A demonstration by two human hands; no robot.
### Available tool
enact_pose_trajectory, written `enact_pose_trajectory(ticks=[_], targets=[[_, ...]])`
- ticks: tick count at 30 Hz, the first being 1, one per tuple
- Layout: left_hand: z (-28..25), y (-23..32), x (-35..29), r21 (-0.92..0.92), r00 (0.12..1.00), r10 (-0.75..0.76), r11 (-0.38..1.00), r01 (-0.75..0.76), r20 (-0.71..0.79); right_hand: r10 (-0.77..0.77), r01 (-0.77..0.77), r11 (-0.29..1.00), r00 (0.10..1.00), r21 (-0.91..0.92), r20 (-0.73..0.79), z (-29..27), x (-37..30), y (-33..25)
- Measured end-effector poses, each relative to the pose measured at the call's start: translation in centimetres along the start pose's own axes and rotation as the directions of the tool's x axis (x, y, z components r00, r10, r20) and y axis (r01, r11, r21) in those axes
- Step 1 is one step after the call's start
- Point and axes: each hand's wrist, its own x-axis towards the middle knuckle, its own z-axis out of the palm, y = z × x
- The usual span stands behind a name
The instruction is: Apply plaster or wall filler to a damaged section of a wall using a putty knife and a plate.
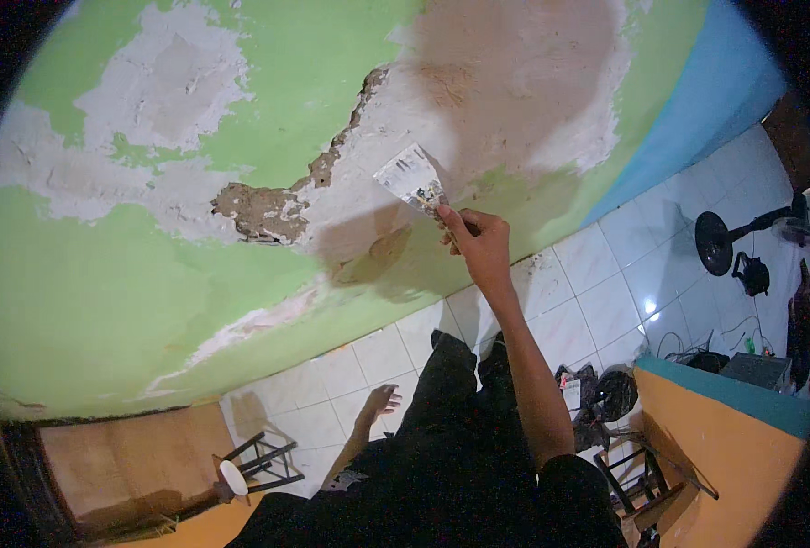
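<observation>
My right hand (480, 245) is closed round the handle of a putty knife (410, 178). Its wide metal blade is smeared with white and dark residue and points up and left at the wall (268, 110). Whether the blade touches the wall, I cannot tell. Around it the green paint gives way to white and brownish bare plaster (515, 73). Left of the blade, a rough broken patch (263, 212) exposes grey-brown material, with a jagged crack running up from it. My left hand (385, 402) hangs low beside my body, holding nothing, its fingers slightly apart.
White floor tiles (368, 352) run along the wall's foot. At lower left stand a stool (257, 464) and a wooden panel (122, 466). Dark plastic bags (610, 393), another stool (642, 484) and an orange partition (725, 447) are on the right. A black fan (714, 244) stands farther off.
</observation>
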Motion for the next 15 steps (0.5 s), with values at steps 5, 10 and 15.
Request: enact_pose_trajectory(ticks=[5, 10, 15], targets=[[-0.4, -3.1, -1.0, -0.066, 1.0, 0.0, 0.998, 0.0, -0.003, 0.003, -0.002, 1.0, 1.0, -0.017, 0.016, 0.4, -0.9, 2.2], [-0.3, -5.7, -1.5, -0.115, 0.996, -0.087, 0.99, 0.086, -0.007, 0.082, -0.08, 0.994, 0.996, 0.075, -0.033, 0.9, -4.4, 4.3], [-1.0, -7.5, -2.7, -0.127, 1.0, -0.005, 0.992, 0.003, -0.015, 0.084, -0.089, 0.995, 0.993, -0.055, -0.086, 1.6, -8.6, 6.2]])
